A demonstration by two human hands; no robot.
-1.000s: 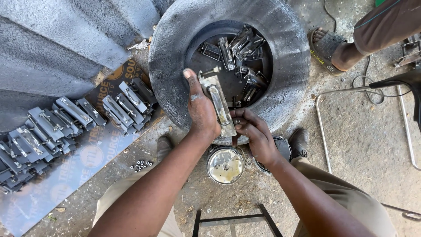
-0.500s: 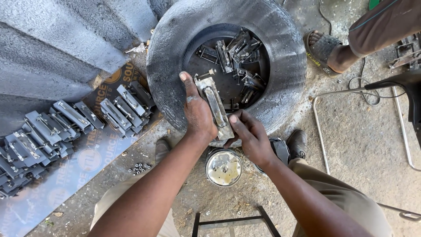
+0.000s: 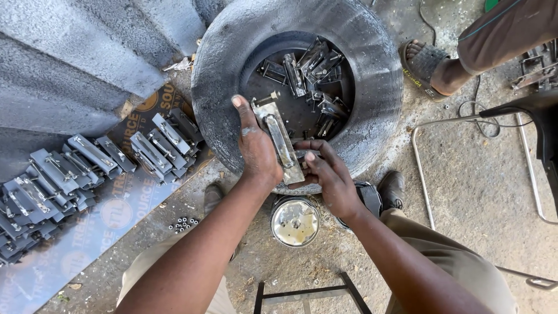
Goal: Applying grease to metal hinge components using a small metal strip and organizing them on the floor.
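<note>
The metal bracket (image 3: 282,142), a long grey plate with a raised strap down its middle and a bolt at its far end, lies on the near rim of the old tyre (image 3: 221,75). I'd say keep it flat on the rubber so it can't rock while the near end gets worked.

Left hand (image 3: 256,148) is clamped along its left edge, and right hand (image 3: 328,174) pinches the near end, fingers curled tight. More brackets are piled in the tyre's hole, finished-looking ones are lined up on the cardboard (image 3: 116,200) at left, and a round tin (image 3: 294,221) sits by the knees.
</note>
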